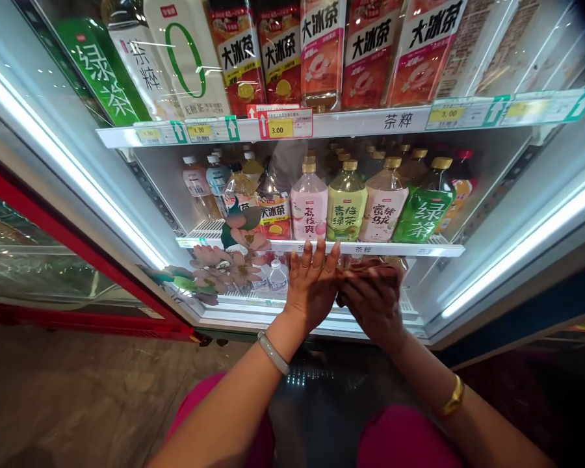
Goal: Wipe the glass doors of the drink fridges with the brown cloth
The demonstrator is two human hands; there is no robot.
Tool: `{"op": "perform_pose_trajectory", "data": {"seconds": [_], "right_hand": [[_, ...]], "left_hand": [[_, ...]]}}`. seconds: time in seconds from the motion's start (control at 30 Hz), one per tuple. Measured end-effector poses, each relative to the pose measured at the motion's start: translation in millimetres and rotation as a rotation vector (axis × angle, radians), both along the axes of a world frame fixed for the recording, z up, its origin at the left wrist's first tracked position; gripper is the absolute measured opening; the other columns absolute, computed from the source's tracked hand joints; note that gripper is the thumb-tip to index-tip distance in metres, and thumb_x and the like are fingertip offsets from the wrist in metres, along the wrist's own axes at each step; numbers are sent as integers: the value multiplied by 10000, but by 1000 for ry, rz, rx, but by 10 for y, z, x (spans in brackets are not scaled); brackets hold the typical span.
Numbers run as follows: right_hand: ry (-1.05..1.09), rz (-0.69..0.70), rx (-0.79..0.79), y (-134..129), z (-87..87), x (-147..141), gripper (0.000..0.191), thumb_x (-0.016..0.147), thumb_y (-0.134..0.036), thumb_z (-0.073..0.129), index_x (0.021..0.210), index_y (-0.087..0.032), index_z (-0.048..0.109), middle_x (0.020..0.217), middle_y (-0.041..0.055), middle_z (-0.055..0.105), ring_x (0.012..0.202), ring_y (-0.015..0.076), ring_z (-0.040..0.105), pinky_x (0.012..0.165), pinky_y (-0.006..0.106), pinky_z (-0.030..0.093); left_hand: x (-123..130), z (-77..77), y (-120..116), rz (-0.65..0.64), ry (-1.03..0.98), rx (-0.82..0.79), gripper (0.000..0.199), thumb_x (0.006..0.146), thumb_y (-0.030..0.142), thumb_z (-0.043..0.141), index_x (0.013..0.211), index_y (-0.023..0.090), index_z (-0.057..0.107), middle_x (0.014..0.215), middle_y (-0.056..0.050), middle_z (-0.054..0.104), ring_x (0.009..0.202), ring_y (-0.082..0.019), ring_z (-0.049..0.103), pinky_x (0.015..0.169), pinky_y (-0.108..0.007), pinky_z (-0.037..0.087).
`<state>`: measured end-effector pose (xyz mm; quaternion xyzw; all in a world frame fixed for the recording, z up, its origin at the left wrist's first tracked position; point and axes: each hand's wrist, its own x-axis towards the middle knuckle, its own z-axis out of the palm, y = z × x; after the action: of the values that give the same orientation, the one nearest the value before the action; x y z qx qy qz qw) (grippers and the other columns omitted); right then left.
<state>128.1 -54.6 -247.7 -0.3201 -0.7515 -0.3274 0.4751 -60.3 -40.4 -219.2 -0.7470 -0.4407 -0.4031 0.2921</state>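
Note:
My left hand (312,283) is stretched forward with its fingers spread, in front of the lower shelf edge of a lit drinks fridge. Close beside it, my right hand (373,302) is bent with its fingers curled around something dark reddish-brown (377,265), perhaps a cloth; its kind is unclear. Just beyond my fingertips stand a pink bottle (309,208), a yellow-green bottle (346,208), a pale peach bottle (384,211) and a green bottle (425,211). Whether my hands touch a glass pane cannot be made out.
Large bottles and cartons (185,62) fill the upper shelf, above a price strip (351,123). A flower decoration (224,266) covers part of the lower left. Lit strips (73,172) run along both sides. A red-edged cabinet (78,240) stands at left, above brown floor (78,390).

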Motion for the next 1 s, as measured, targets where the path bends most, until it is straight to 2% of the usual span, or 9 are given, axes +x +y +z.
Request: {"op": "perform_pose_trajectory", "data": {"seconds": [0.13,0.2,0.27,0.37,0.5,0.57,0.67,0.8,1.0], "right_hand": [[-146,106,77,117,530,-83,397,869,-157,767,1244,-257,679,1146,-7,785,1329,183,582,1332,546,265],[-65,74,123,200,840,-29,364,904,-254,747,1260,-269,674,1183,13,768,1368,226,562,1319,586,264],[58,29,150,239,956,40,372,933,-356,706,1291,-264,666,1260,54,736,1421,290,518,1282,608,316],[136,-4,123,180,698,56,383,912,-365,726,1272,-246,669,1292,84,720,1462,320,467,1232,569,399],[-18,16,37,52,239,-161,365,844,-237,804,1188,-281,689,1170,21,780,1391,240,525,1291,590,291],[-118,72,49,65,290,-297,340,854,-180,786,1165,-285,702,1151,-15,789,1344,196,566,1314,568,266],[-155,120,131,179,708,-407,271,893,-178,748,1143,-271,703,1161,-35,786,1327,169,592,1335,554,239],[8,58,161,276,1135,-360,306,915,-320,734,1214,-281,682,1282,33,740,1433,268,523,1301,617,278],[46,33,101,84,578,-457,200,906,-290,738,1103,-299,709,1173,18,778,1400,253,540,1296,597,308]], "left_hand": [[-108,99,9,24,-73,11,908,956,164,572,1682,227,30,1734,-67,-45,1615,-256,-97,1323,-539,-56],[-158,148,24,41,-106,40,883,971,149,542,1682,244,27,1737,-56,-56,1621,-244,-79,1326,-537,-47],[-191,176,37,46,-120,55,878,981,149,534,1681,261,15,1739,-50,-55,1623,-240,-65,1330,-544,-23],[-211,179,39,43,-115,35,889,985,154,537,1679,277,-5,1744,-56,-26,1622,-253,-50,1331,-572,17],[-231,177,14,24,-97,27,871,993,160,520,1680,264,-5,1744,-56,-44,1620,-261,-61,1331,-576,28],[-254,201,1,19,-96,25,863,992,161,509,1680,264,-2,1744,-53,-59,1623,-260,-59,1331,-572,23],[-309,273,-13,61,-133,14,857,984,143,486,1681,263,3,1745,-46,-77,1631,-258,-50,1335,-561,18],[-382,353,-17,85,-152,31,842,985,141,460,1680,251,-3,1747,-20,-113,1631,-243,-87,1337,-532,-7],[-415,357,-19,79,-167,-18,887,970,150,508,1680,266,-10,1752,-68,-55,1632,-285,-45,1330,-586,35]]}}
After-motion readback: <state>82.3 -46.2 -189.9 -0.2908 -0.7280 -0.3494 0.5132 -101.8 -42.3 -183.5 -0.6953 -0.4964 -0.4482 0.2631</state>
